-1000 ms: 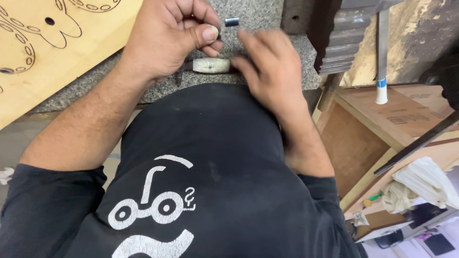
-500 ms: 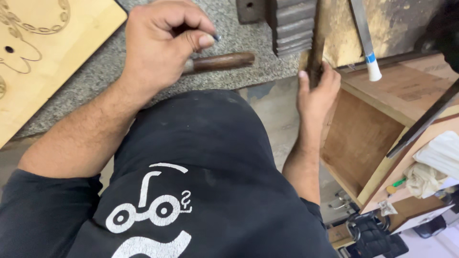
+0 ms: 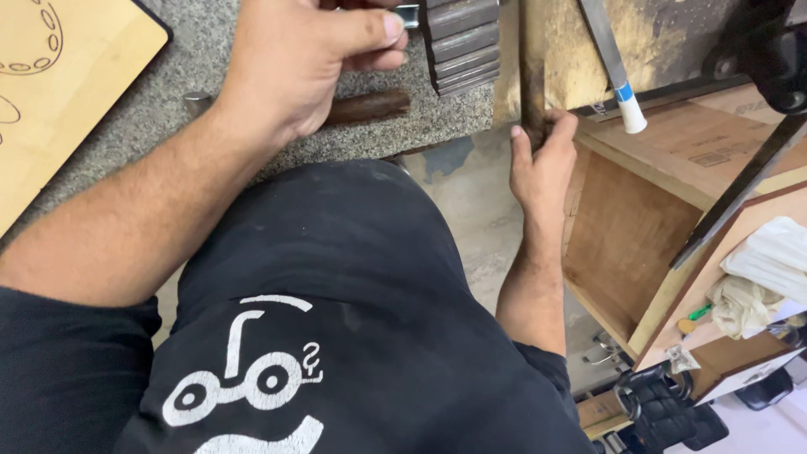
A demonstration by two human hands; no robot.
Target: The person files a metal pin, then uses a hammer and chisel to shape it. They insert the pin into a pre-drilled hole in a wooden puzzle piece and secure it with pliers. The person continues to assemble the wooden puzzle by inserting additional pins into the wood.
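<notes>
Over on the speckled granite slab, left hand is curled shut around a dark brown wooden handle lying flat on the stone. Right hand is off the slab edge, fingers wrapped on a dark upright stick by the wooden cabinet. Looks like both pieces are grabbed but well apart, nothing joined so far.

Brown rod lies on stone counter, open box right.
</notes>
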